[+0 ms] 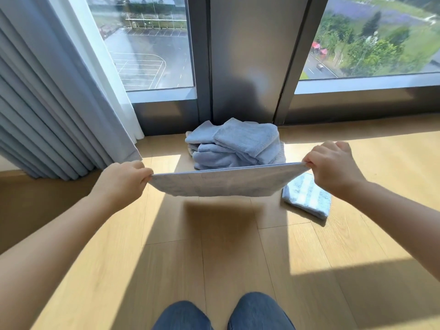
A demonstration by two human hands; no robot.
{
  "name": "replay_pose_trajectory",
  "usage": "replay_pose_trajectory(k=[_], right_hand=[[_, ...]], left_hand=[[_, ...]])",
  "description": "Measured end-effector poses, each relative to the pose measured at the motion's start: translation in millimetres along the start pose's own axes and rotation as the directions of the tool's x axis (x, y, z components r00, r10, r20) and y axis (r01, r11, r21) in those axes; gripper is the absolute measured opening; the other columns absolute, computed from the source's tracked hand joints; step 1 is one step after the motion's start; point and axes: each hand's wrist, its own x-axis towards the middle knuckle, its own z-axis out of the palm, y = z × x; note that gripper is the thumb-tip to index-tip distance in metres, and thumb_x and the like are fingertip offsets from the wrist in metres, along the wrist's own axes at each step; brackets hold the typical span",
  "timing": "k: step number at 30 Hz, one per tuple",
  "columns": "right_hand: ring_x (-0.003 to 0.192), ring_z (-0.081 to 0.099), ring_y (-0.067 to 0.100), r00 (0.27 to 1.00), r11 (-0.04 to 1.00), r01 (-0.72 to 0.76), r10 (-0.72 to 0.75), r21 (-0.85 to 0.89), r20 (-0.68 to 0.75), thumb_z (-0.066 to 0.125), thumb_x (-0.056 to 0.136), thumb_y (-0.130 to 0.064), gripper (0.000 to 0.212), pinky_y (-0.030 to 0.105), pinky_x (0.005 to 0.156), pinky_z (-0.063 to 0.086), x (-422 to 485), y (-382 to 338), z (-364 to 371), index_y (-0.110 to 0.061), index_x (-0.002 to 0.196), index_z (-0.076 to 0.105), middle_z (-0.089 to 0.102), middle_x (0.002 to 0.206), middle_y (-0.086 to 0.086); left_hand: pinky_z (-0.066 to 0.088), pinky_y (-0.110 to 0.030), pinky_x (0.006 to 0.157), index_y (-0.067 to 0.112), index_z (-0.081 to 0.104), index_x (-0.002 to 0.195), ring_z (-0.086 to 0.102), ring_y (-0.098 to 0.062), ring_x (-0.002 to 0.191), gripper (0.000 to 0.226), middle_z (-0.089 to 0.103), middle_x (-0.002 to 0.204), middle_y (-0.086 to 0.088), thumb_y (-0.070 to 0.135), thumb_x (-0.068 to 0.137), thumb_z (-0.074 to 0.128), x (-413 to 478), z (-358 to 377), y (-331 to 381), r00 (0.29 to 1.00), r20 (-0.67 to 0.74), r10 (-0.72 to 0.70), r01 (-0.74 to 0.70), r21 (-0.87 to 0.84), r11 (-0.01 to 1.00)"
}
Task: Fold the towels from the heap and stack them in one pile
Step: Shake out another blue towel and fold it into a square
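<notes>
A pale blue towel (221, 183) hangs doubled over in the air above the wooden floor, stretched taut between both hands. My left hand (123, 178) pinches its left top corners. My right hand (333, 166) pinches its right top corners. Behind it, a heap of crumpled light blue towels (235, 144) lies on the floor against the window frame. A folded blue towel with paler stripes (307, 198) lies flat on the floor to the right, partly hidden by the held towel and my right hand.
A grey-blue pleated curtain (47, 103) with a white sheer hangs at the left. Floor-length windows and a dark metal frame post (247, 67) stand just behind the heap. My knees in blue jeans (223, 313) show at the bottom. Sunlit patches cross the wooden floor (166, 258).
</notes>
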Motion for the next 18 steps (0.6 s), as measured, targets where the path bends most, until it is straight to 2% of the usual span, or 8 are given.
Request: replay_pose_trajectory(k=[2, 5, 8, 10, 12, 14, 16, 18], right_hand=[[0.070, 0.058, 0.033, 1.000, 1.000, 0.008, -0.008, 0.006, -0.003, 0.067, 0.066, 0.006, 0.015, 0.037, 0.077, 0.031, -23, -7, 10, -0.008, 0.068, 0.067, 0.066, 0.068, 0.007], [0.060, 0.060, 0.030, 1.000, 1.000, 0.017, -0.018, 0.026, 0.018, 0.070, 0.061, -0.010, 0.006, 0.033, 0.068, 0.023, -64, -23, 27, -0.013, 0.060, 0.065, 0.062, 0.059, 0.001], [0.058, 0.061, 0.026, 0.983, 0.998, -0.001, -0.009, 0.055, 0.182, 0.083, 0.037, 0.003, 0.035, 0.033, 0.071, 0.034, -107, -39, 62, -0.018, 0.058, 0.065, 0.060, 0.057, -0.004], [0.056, 0.061, 0.021, 0.962, 0.997, -0.020, -0.003, 0.080, 0.273, 0.085, 0.028, 0.001, 0.042, 0.034, 0.066, 0.045, -130, -51, 86, -0.023, 0.055, 0.063, 0.059, 0.055, -0.007], [0.054, 0.060, 0.018, 0.925, 0.994, -0.073, 0.037, 0.083, 0.378, 0.085, 0.025, -0.002, 0.042, 0.034, 0.067, 0.039, -146, -59, 110, -0.026, 0.053, 0.062, 0.058, 0.052, -0.006], [0.057, 0.061, 0.019, 0.887, 0.993, -0.103, 0.069, 0.050, 0.457, 0.084, 0.033, -0.002, 0.037, 0.035, 0.066, 0.043, -153, -63, 132, -0.024, 0.055, 0.064, 0.060, 0.055, -0.005], [0.081, 0.062, 0.027, 0.822, 0.979, -0.184, 0.107, 0.084, 0.559, 0.073, 0.064, -0.003, 0.019, 0.040, 0.076, 0.043, -153, -66, 147, -0.018, 0.075, 0.070, 0.067, 0.076, 0.000], [0.108, 0.050, 0.025, 0.778, 0.973, -0.222, 0.133, 0.071, 0.614, 0.047, 0.090, -0.011, 0.024, 0.036, 0.092, 0.031, -144, -66, 163, -0.019, 0.106, 0.064, 0.062, 0.107, 0.000]], left_hand=[[0.030, -0.023, 0.045, 0.010, 0.070, 0.066, 0.054, -0.028, 0.046, 0.021, 0.061, 0.063, -0.005, 0.011, 0.081, 0.055, -22, 9, 6, 0.998, 0.038, 0.047, -0.048, 0.015, 0.999], [0.024, -0.023, 0.046, 0.015, 0.067, 0.058, 0.053, -0.025, 0.045, 0.034, 0.059, 0.058, 0.000, 0.022, 0.075, 0.038, -61, 34, 19, 0.987, 0.112, 0.111, -0.115, 0.027, 0.993], [0.028, -0.024, 0.043, 0.020, 0.066, 0.057, 0.054, -0.022, 0.045, 0.015, 0.058, 0.053, 0.005, 0.023, 0.067, 0.055, -102, 65, 35, 0.959, 0.244, 0.143, -0.144, -0.013, 0.989], [0.026, -0.022, 0.045, 0.023, 0.064, 0.056, 0.055, -0.020, 0.045, 0.002, 0.057, 0.052, 0.007, 0.021, 0.057, 0.064, -123, 88, 44, 0.946, 0.300, 0.125, -0.118, -0.041, 0.992], [0.025, -0.022, 0.047, 0.025, 0.062, 0.055, 0.056, -0.018, 0.046, 0.015, 0.058, 0.052, 0.008, 0.016, 0.052, 0.074, -135, 115, 50, 0.919, 0.383, 0.098, -0.087, -0.045, 0.995], [0.030, -0.021, 0.043, 0.026, 0.062, 0.053, 0.057, -0.018, 0.046, 0.031, 0.057, 0.051, 0.007, 0.012, 0.041, 0.086, -136, 137, 52, 0.884, 0.465, 0.045, -0.031, -0.038, 0.999], [0.031, -0.020, 0.044, 0.024, 0.062, 0.053, 0.058, -0.020, 0.046, 0.034, 0.057, 0.050, 0.006, 0.010, 0.037, 0.089, -128, 154, 54, 0.866, 0.499, 0.008, 0.000, -0.016, 1.000], [0.031, -0.024, 0.053, 0.021, 0.067, 0.064, 0.061, -0.023, 0.059, 0.021, 0.063, 0.061, 0.003, 0.010, 0.058, 0.083, -113, 164, 54, 0.848, 0.530, -0.009, 0.019, -0.012, 1.000]])
